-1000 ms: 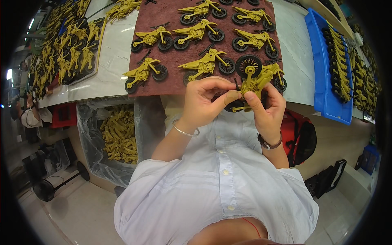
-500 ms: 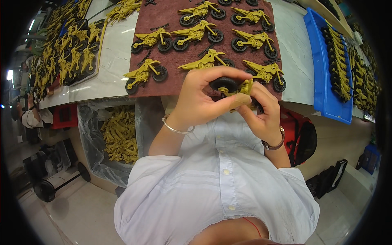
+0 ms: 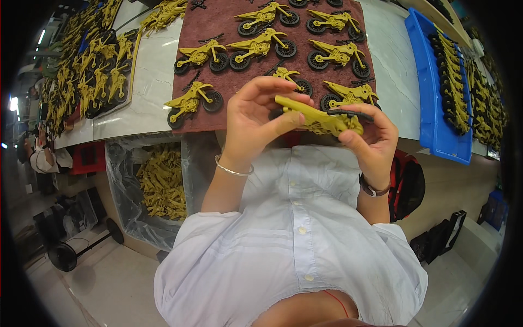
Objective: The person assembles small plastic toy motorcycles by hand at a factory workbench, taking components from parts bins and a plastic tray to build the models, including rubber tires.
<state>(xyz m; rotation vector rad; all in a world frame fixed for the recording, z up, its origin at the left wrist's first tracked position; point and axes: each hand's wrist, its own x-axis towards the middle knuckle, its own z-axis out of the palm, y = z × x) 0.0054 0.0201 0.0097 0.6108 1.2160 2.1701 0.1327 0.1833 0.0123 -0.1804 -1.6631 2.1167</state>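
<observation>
Yellow toy motorcycle (image 3: 316, 119) is held up between your two hands, above the near edge of the maroon cloth (image 3: 223, 24). Your left hand (image 3: 251, 120) grips its left end with thumb and fingers; your right hand (image 3: 377, 140) grips the other, near its black bar (image 3: 348, 113). More motorcycles (image 3: 339, 52) lie beyond.

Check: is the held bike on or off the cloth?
Off: left hand and right hand hold the bike up, partly hiding the cloth.
</observation>
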